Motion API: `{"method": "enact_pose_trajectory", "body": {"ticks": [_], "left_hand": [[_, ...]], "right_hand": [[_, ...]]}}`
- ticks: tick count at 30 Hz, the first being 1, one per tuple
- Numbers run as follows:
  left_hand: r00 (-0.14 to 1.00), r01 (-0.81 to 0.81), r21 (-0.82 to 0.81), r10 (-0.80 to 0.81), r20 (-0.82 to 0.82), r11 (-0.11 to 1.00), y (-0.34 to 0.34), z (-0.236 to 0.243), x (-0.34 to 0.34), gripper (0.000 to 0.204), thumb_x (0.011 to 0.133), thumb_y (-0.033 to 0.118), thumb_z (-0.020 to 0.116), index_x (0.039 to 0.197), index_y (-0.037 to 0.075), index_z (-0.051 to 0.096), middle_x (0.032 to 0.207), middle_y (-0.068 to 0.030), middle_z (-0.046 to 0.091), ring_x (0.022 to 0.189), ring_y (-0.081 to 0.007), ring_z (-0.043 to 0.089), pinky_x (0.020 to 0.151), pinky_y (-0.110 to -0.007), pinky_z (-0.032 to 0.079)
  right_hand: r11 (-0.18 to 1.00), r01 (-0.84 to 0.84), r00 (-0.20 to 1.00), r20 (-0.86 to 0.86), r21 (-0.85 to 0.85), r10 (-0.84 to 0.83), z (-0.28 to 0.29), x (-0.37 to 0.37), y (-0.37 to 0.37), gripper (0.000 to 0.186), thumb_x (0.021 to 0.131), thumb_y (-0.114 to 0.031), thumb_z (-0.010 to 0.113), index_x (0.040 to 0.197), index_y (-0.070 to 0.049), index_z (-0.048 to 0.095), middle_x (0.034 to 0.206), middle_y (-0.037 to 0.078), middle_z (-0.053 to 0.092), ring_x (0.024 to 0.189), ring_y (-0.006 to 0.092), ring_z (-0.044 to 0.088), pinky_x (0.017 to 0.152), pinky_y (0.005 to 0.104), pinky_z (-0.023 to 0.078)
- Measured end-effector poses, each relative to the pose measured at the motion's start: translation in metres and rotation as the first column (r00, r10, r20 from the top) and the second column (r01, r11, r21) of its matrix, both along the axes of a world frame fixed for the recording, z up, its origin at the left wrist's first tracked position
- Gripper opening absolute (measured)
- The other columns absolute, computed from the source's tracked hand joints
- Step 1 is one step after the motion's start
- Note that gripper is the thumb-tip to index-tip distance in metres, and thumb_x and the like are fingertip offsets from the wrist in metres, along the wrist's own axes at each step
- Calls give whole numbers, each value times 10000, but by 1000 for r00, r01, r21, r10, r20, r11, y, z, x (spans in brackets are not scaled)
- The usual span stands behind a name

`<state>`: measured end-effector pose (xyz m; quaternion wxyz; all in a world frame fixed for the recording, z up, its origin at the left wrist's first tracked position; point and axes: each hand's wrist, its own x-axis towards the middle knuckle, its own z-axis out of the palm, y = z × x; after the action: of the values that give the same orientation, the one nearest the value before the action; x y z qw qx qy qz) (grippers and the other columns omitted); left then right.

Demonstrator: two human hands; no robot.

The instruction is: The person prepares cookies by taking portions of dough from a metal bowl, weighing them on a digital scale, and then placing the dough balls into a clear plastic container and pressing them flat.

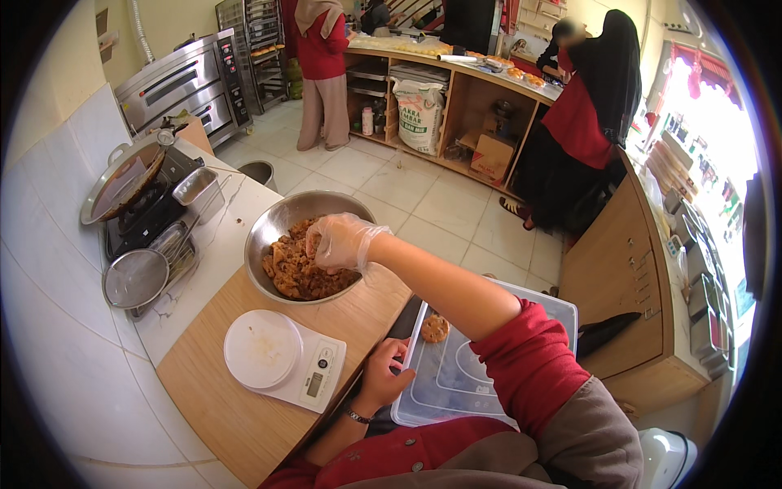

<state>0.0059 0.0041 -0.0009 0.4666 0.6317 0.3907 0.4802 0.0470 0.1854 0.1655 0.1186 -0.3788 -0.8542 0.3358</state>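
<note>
The right hand (pixel 340 241), in a thin clear plastic glove, reaches across the body into a wide round stainless-steel bowl (pixel 281 220), its fingers bunched together and pinching the brown, lumpy dough mixture (pixel 297 273) heaped in the bowl's near half. The forearm runs from the red sleeve at lower right up toward the upper left, so the hand points leftward and down into the bowl. The bowl sits at the far end of a light wooden board surface (pixel 220 407), mouth upward.

The bare left hand (pixel 384 373), with a dark band at the wrist, curls its fingers over the left edge of a clear rectangular plastic tray (pixel 456 383), gripping it. The tray lies with its long axis running away from the person, slightly tilted to the right, and carries one round brown cookie portion (pixel 435 328) near its far left corner.

Just beside the bowl, nearer the person, lies a white digital kitchen scale (pixel 285 359) with a round white platform on its left and a small display at its right.

Under the far wooden counter stands a white sack (pixel 419 114) with green and dark print, upright, and right of it a brown cardboard box (pixel 491 156) on the floor. At the right edge, shelves (pixel 692 220) hold small coloured packages too blurred to tell apart.
</note>
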Motion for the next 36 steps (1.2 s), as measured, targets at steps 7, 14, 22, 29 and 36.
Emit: {"method": "enact_pose_trajectory", "body": {"ticks": [7, 14, 22, 29, 36], "left_hand": [[1000, -1, -4, 1, -4, 1000, 1, -2, -1, 227, 655, 31, 640, 844, 13, 516, 1049, -118, 587, 881, -195, 567, 649, -274, 513], [1000, -1, -1, 1, -14, 1000, 1, -2, -3, 231, 655, 32, 641, 847, 14, 515, 1059, -118, 596, 883, -198, 571, 651, -277, 514], [1000, 5, 1, -5, -7, 1000, -1, -1, 3, 233, 657, 33, 647, 852, 9, 520, 1063, -122, 598, 878, -195, 574, 658, -273, 515], [1000, -9, -1, 9, 16, 1000, -1, 2, -4, 272, 669, 23, 647, 918, 7, 541, 1088, -121, 579, 873, -177, 576, 644, -263, 505], [998, 44, 57, -42, -46, 997, 4, -13, 1, 355, 673, 53, 647, 1002, 19, 517, 1030, -104, 531, 907, -186, 543, 687, -293, 494]], "right_hand": [[991, 65, 995, -63, -117, -73, 18, -2, -12, 288, 792, -351, 644, 853, -69, 652, 684, 37, 637, 581, 128, 618, 538, 273, 489], [983, 172, 983, -48, -60, -175, 16, -7, -9, 379, 849, -369, 503, 813, -25, 658, 692, 128, 639, 652, 209, 622, 642, 333, 499], [927, 26, 934, -322, -374, -156, -21, -2, 25, 306, 853, -232, 585, 1050, -1, 618, 1018, 91, 607, 873, 154, 574, 651, 329, 516], [765, -220, 868, -479, -606, -129, -8, -3, 12, 418, 816, -123, 672, 1199, 5, 562, 1089, 100, 589, 984, 153, 573, 795, 281, 550], [811, -267, 861, -507, -521, -43, 17, -31, -55, 403, 773, -112, 694, 1142, 17, 596, 932, 96, 645, 809, 154, 628, 736, 263, 516]]}}
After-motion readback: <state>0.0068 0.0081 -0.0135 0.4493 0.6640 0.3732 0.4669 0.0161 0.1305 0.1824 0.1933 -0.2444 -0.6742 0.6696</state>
